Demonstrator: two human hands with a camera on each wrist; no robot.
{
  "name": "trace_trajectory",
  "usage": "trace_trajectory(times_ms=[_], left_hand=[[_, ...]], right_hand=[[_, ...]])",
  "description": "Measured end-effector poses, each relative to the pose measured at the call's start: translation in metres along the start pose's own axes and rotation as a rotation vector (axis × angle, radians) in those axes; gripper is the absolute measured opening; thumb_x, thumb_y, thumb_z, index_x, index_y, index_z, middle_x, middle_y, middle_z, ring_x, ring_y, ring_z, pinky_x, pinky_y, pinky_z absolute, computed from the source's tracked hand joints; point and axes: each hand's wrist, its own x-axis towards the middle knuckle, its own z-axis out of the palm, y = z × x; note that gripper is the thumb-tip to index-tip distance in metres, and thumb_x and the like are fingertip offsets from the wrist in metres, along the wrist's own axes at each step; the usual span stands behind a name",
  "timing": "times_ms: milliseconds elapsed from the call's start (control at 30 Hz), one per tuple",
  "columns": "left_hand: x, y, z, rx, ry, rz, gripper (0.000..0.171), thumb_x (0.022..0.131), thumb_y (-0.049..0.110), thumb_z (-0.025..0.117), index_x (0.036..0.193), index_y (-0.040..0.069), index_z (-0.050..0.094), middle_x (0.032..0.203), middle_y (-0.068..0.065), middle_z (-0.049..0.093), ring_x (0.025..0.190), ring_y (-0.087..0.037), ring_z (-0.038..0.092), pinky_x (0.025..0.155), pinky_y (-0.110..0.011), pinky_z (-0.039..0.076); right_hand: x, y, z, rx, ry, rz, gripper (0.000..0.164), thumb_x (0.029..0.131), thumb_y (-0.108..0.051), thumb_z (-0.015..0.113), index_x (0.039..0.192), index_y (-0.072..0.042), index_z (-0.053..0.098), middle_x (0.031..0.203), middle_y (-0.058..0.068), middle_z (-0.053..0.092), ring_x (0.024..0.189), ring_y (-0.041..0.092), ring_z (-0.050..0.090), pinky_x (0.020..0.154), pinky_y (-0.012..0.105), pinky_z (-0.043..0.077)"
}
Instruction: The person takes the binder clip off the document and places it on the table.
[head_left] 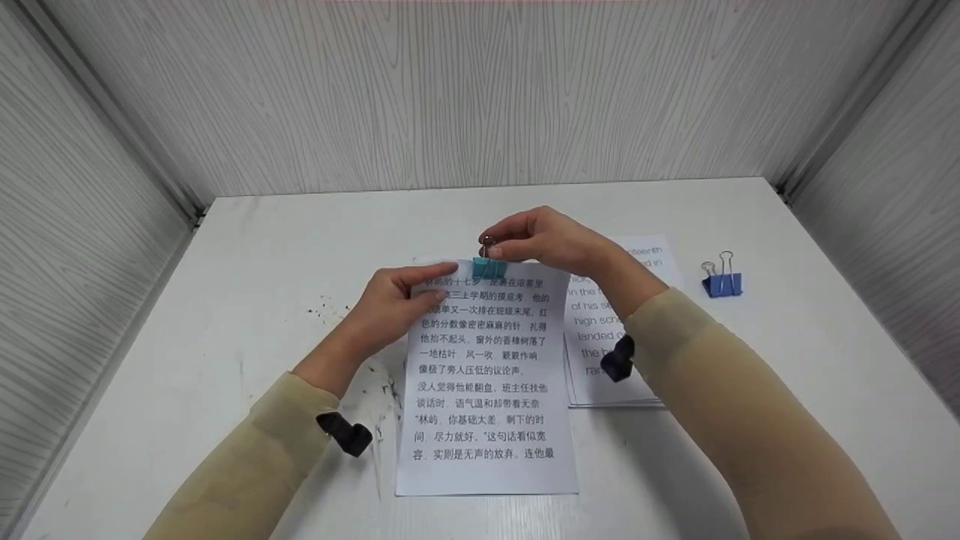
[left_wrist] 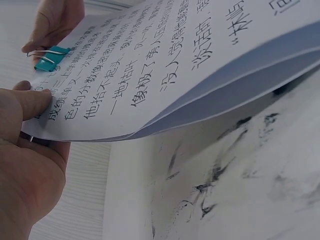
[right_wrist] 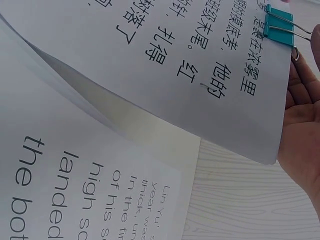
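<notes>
A stack of printed sheets (head_left: 487, 390) with Chinese text is raised at its top edge, its sheets parting along the side in the left wrist view. On the middle of that top edge sits a teal binder clip (head_left: 489, 268). My right hand (head_left: 559, 240) pinches the clip's wire handles between thumb and fingers. To the left, my left hand (head_left: 397, 307) grips the stack's upper left edge, thumb on the printed face and fingers beneath it. In the right wrist view, the clip (right_wrist: 279, 26) bites over the paper's edge, its handles reaching toward the right hand (right_wrist: 302, 115).
A second stack of sheets (head_left: 600, 375) with English text lies to the right, partly under the right forearm. Beyond it, a blue binder clip (head_left: 724, 284) stands on the white table (head_left: 795, 390). Dark smudges mark the table left of the paper. Grey wood-grain walls enclose the back and sides.
</notes>
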Motion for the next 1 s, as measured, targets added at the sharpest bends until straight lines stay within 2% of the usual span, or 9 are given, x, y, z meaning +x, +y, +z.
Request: trace_trajectory(times_ms=[267,433,733,1000], left_hand=[[0.0,-0.001,0.0,0.005,-0.011,0.011,0.043,0.105,0.009,0.067,0.145,0.024,0.068,0.138,-0.003,0.07,0.109,-0.025,0.076,0.087,-0.032,0.062],[0.0,-0.003,-0.001,0.017,-0.001,0.009,0.043,0.105,0.009,0.068,0.145,0.023,0.068,0.137,-0.004,0.071,0.106,-0.026,0.077,0.085,-0.031,0.062],[0.0,-0.011,-0.004,0.017,0.029,-0.034,0.043,0.104,0.01,0.069,0.145,0.024,0.068,0.135,-0.004,0.072,0.102,-0.027,0.078,0.082,-0.032,0.063],[0.0,-0.022,-0.012,0.044,0.077,-0.092,0.044,0.104,0.011,0.069,0.145,0.027,0.068,0.141,0.001,0.067,0.106,-0.023,0.076,0.085,-0.028,0.06]], right_hand=[[0.001,0.0,0.002,-0.025,0.023,-0.004,0.035,0.098,-0.032,0.079,0.131,-0.019,0.076,0.125,-0.004,0.076,0.121,0.016,0.068,0.114,0.04,0.044],[0.001,-0.001,0.004,-0.02,0.045,-0.031,0.035,0.099,-0.029,0.079,0.13,-0.015,0.076,0.125,-0.001,0.076,0.121,0.016,0.068,0.114,0.039,0.045],[-0.004,-0.003,-0.001,0.019,0.137,-0.084,0.033,0.101,-0.024,0.076,0.132,-0.013,0.075,0.124,0.003,0.075,0.114,0.021,0.069,0.112,0.039,0.048],[-0.019,-0.001,-0.015,-0.002,0.16,-0.09,0.035,0.102,-0.025,0.075,0.134,-0.011,0.073,0.127,0.006,0.074,0.116,0.021,0.069,0.111,0.04,0.049]])
